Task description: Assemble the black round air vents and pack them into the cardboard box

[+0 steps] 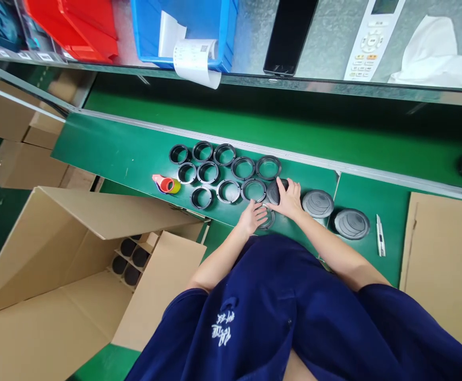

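My right hand (pixel 290 200) grips a black round cap (pixel 272 192), with the thumb and fingers spread around its edge. The cap is partly hidden by that hand. Just left of it, my left hand (pixel 251 217) has its fingers stretched out beside a black ring (pixel 269 221); whether they touch the ring I cannot tell. Several more black rings, such as one ring (pixel 228 191) in the front row, stand in loose rows to the left. Two grey-black round caps with curved grooves, a nearer cap (pixel 318 203) and a farther cap (pixel 351 224), lie to the right.
A yellow-and-red tape roll (pixel 168 184) lies left of the rings. A utility knife (pixel 380 236) and flat cardboard (pixel 445 270) are at right. An open carton (pixel 75 254) with dark round parts stands at left. A shelf above holds a blue bin (pixel 223 37), phone (pixel 290 34) and remote (pixel 373 42).
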The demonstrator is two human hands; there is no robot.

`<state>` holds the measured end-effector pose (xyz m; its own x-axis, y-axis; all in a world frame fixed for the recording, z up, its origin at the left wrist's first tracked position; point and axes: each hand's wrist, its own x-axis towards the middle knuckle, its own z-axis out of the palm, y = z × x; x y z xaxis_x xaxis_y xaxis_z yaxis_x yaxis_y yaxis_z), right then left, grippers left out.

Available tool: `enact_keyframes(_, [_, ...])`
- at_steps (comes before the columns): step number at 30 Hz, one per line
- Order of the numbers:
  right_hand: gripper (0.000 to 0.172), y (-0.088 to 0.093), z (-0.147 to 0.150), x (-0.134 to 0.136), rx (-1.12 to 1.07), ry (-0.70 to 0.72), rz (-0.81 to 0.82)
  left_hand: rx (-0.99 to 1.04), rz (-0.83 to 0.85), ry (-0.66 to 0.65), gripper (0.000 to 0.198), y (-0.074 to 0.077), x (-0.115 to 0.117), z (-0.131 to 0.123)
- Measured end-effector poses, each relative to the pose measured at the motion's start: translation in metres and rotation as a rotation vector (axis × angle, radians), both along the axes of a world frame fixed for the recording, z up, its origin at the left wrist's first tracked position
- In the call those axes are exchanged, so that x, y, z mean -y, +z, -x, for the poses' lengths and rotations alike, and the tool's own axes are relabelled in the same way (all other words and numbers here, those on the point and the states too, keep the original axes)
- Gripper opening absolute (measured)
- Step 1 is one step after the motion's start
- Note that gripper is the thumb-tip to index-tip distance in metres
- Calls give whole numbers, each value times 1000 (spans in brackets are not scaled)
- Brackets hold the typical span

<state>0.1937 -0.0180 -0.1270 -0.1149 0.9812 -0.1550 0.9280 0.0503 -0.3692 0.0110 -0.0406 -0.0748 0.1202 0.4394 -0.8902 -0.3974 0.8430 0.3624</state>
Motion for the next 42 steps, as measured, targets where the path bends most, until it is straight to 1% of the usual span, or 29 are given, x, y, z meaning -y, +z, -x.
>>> enact_keyframes(3, [110, -13, -4, -13, 109, 42, 53, 2, 5, 28, 48, -1, -4, 18])
enact_keyframes(5, [107, -15, -7, -17, 128, 26, 59, -12, 3, 51, 42, -3, -5, 25])
enact_keyframes(7, [101, -13, -7, -22, 97, -11, -2, -53, 3, 61, 38, -5, -6, 26])
enact_keyframes(9, [91, -9, -1, -28, 44, -32, -74, -128, -14, 47, 33, -9, -9, 22])
enact_keyframes(10, [86, -8, 4, -30, 22, -29, -81, -174, -36, 30, 29, -10, -12, 19])
enact_keyframes(12, [79, -8, 13, -34, -10, -10, -24, -251, -117, -21, 23, -13, -22, 10])
enact_keyframes(13, [77, -10, 16, -37, -27, 2, 21, -276, -168, -53, 25, -14, -28, 4])
enact_keyframes(15, [77, -14, 8, -48, -72, 2, 71, -295, -265, -116, 30, -14, -45, -8])
enact_keyframes(16, [77, -16, -7, -55, -98, -25, 63, -297, -304, -143, 33, -13, -54, -15])
enact_keyframes(17, [76, -16, -32, -64, -124, -82, 35, -298, -330, -168, 34, -12, -62, -22])
enact_keyframes(18, [73, -15, -67, -73, -154, -181, -9, -300, -347, -186, 34, -11, -69, -29])
enact_keyframes(19, [71, -11, -111, -80, -201, -332, -71, -306, -355, -197, 34, -9, -75, -36])
enact_keyframes(20, [67, -6, -163, -86, -246, -506, -136, -318, -348, -205, 34, -7, -80, -41])
enact_keyframes(22, [68, 6, -277, -91, -433, -899, -296, -355, -321, -208, 32, -5, -85, -51])
enact_keyframes(23, [70, 13, -332, -90, -467, -985, -338, -373, -304, -204, 31, -4, -85, -55])
enact_keyframes(24, [71, 18, -382, -88, -498, -1027, -372, -387, -284, -200, 30, -4, -85, -58])
enact_keyframes(25, [71, 22, -425, -85, -542, -1057, -403, -398, -265, -195, 29, -4, -84, -60])
enact_keyframes(26, [70, 24, -460, -81, -583, -1063, -427, -402, -249, -189, 29, -5, -83, -62])
enact_keyframes(27, [67, 24, -486, -78, -629, -1065, -449, -404, -234, -186, 29, -5, -82, -64])
enact_keyframes(28, [64, 21, -504, -76, -668, -1063, -466, -406, -221, -183, 30, -6, -81, -67])
enact_keyframes(30, [53, 12, -521, -76, -809, -1091, -517, -415, -205, -183, 31, -8, -81, -73])
enact_keyframes(32, [46, 0, -517, -84, -998, -1150, -571, -421, -208, -199, 32, -7, -83, -83])
enact_keyframes(33, [45, -7, -509, -90, -1094, -1178, -589, -424, -211, -212, 32, -6, -85, -90])
enact_keyframes(35, [42, -19, -474, -99, -1245, -1203, -578, -430, -223, -242, 30, 0, -87, -109])
enact_keyframes(36, [41, -23, -447, -102, -1286, -1192, -546, -421, -236, -257, 29, 5, -88, -119])
enact_keyframes(37, [40, -24, -412, -102, -1347, -1173, -504, -398, -256, -267, 28, 10, -88, -130])
enact_keyframes(39, [41, -18, -323, -91, -1527, -1113, -383, -258, -330, -268, 32, 21, -86, -150])
enact_keyframes(40, [42, -9, -273, -79, -1634, -1069, -296, -154, -374, -242, 39, 27, -85, -157])
enact_keyframes(42, [41, 17, -178, -44, -1827, -947, -56, 41, -440, -149, 59, 36, -83, -162])
